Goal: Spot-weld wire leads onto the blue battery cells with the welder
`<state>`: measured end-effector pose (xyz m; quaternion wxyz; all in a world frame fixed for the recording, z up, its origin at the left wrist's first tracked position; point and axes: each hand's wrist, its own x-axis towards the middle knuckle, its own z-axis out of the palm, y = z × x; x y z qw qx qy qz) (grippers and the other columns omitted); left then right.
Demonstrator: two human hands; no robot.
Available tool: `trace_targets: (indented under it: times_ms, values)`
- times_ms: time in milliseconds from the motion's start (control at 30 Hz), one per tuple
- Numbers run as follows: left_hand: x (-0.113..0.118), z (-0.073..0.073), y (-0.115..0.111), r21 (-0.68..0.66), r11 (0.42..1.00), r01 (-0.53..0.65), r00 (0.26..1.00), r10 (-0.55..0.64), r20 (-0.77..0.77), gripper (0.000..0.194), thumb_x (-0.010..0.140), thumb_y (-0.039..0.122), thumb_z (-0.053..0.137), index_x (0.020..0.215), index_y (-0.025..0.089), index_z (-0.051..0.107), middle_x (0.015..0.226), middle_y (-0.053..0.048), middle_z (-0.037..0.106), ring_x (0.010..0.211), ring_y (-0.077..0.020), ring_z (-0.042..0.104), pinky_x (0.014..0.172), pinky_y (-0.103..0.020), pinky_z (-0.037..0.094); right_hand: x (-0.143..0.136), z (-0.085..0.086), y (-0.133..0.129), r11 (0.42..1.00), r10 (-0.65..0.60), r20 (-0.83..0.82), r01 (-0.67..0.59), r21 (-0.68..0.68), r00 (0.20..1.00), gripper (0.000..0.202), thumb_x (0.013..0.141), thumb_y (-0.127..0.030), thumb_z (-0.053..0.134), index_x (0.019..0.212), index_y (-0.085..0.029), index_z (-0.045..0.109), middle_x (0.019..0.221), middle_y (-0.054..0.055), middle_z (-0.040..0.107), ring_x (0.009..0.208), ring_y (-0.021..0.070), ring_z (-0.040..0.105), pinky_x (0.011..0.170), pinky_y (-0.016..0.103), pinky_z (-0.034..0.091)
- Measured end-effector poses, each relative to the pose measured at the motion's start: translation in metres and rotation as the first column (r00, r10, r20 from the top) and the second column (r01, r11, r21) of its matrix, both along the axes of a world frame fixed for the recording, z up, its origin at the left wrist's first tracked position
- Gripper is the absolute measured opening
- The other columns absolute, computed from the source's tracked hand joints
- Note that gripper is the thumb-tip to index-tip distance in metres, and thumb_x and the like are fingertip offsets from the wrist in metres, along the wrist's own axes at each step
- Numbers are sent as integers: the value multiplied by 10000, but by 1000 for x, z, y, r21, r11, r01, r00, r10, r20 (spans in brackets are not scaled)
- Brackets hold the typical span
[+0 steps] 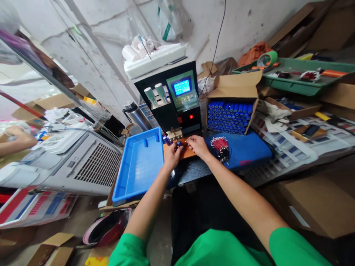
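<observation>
A small blue cylinder (179,143) is held by my left hand (173,154), its fingers closed around it over an orange board (186,150). Just to the right, my right hand (197,145) is pinched above the same board; what lies between its fingertips is too small to name. Both hands are in front of a black machine (183,99) with a lit blue display. Beside the left hand, a blue tray (141,170) carries two blue cylinders (145,142). A bundle of red wires with white tips (221,147) rests on a blue mat (249,149) at the right.
An open cardboard box (235,83) filled with blue cylinders stands behind the mat. A steel flask (137,115) is left of the machine. A green tray (299,87) with tape is at the back right. Another person's hand (20,138) shows at the far left.
</observation>
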<state>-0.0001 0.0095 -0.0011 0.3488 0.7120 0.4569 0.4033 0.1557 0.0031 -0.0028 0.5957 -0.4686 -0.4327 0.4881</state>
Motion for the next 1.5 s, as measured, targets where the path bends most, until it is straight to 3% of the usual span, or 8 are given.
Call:
trace_targets:
  times_ms: [200,467,1000,1500]
  values:
    - [-3,-9,4,27,1000,7,1000,-6,-15,279,893,368,566,1062,166,658,943,-48,703,830,-181,636,777,-295,510,-11,7,4,1000,3,19,-3,22,1000,281,718,-471,616,653,-203,565,529,-10,548,474,119,495,423,214,336]
    - [-5,-20,8,42,999,7,1000,-7,0,250,900,342,571,1058,173,666,955,-54,707,847,-184,643,797,-296,510,-18,-1,11,999,6,161,-14,50,987,246,767,-431,610,667,-208,581,561,4,587,557,158,570,461,219,383]
    - [-5,-22,10,55,998,6,1000,-6,8,264,906,280,558,1114,150,655,996,-81,710,917,-210,649,849,-321,513,-23,2,13,999,-19,133,13,42,991,202,752,-378,645,687,-190,609,578,4,611,571,167,590,490,231,428]
    - [-4,-20,9,40,999,0,999,-1,32,249,901,303,583,1076,148,670,1003,-84,712,933,-210,651,873,-317,511,-24,4,11,995,-81,223,67,69,971,196,767,-358,624,672,-187,609,628,30,657,670,197,630,534,245,433]
